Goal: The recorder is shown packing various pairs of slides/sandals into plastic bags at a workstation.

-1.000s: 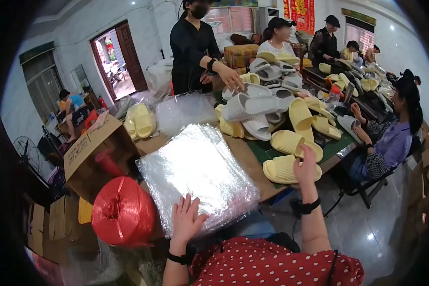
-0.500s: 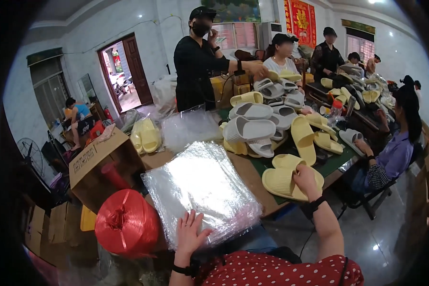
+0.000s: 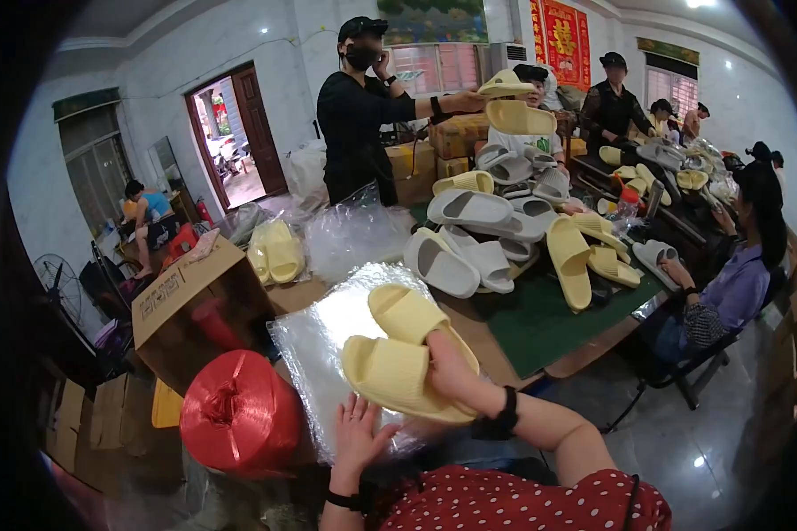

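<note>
A pair of yellow slide slippers (image 3: 390,363) is in my right hand (image 3: 456,376), which grips both by their inner sides. They hover over a stack of clear plastic bags (image 3: 314,332), covering much of its middle. My left hand (image 3: 356,442) lies on the near part of the stack, fingers spread, just below the slippers. To the right, a heap of grey slippers (image 3: 469,208) and yellow slippers (image 3: 568,261) is piled on a green mat (image 3: 540,332).
A big roll of red plastic twine (image 3: 239,414) stands left of the bags, with an open cardboard box (image 3: 190,305) behind it. Bagged yellow slippers (image 3: 276,252) lie beyond. Across the table a person in black (image 3: 354,124) holds out yellow slippers; a person in purple (image 3: 739,283) sits at right.
My right hand has carried the yellow slippers left from the mat to above the bags. My left hand has barely moved. The person in black has lifted a yellow pair from the heap.
</note>
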Tool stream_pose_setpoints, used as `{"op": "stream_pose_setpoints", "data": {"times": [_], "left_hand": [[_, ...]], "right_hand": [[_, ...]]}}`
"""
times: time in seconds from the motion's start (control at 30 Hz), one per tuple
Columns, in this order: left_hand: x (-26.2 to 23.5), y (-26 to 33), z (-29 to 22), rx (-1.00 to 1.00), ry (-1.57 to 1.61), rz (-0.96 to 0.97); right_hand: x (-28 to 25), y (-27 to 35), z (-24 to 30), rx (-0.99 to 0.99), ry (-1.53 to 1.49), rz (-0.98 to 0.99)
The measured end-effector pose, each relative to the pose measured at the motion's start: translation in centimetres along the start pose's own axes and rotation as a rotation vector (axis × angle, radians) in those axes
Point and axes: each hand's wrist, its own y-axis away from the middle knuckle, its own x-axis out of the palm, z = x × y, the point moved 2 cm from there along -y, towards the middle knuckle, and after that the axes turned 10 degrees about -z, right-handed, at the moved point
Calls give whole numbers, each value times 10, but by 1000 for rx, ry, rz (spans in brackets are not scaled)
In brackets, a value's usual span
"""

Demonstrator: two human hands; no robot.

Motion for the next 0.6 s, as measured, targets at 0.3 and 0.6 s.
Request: {"op": "stream_pose_setpoints", "data": {"times": [0.3,0.6], "left_hand": [[2,5,3,8,-52,-29],[-1,2,1,17,-105,-24]], "right_hand": [[39,-9,-24,-86,149,493],[33,-25,-17,-32,249,459]]}}
